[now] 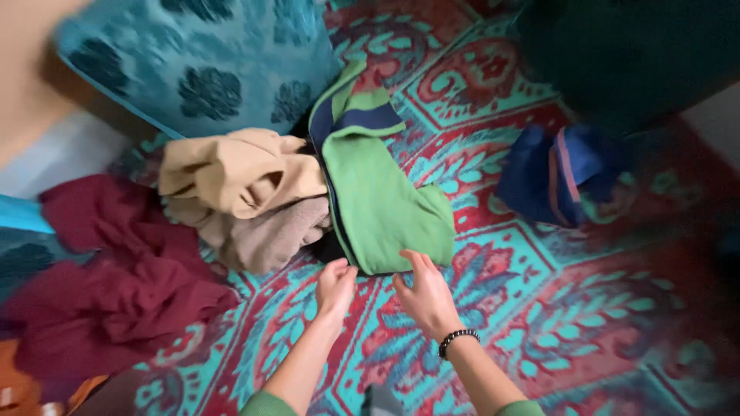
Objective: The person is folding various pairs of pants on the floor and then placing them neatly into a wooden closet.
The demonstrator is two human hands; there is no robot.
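Just past both fingertips sits the green garment (381, 204), already folded. Left hand (335, 286) and right hand (425, 296) hover open, holding nothing. Tan clothes (239, 181) and maroon heap (108, 285) further left look unfolded.

Green garment (385, 204) with navy stripes, beige garment (239, 173), maroon cloth (108, 277), blue cloth (551, 177) with pink stripe, teal cushion (200, 62) with dark floral pattern, red-and-turquoise ornamental carpet (586, 316), black beaded bracelet (458, 340)
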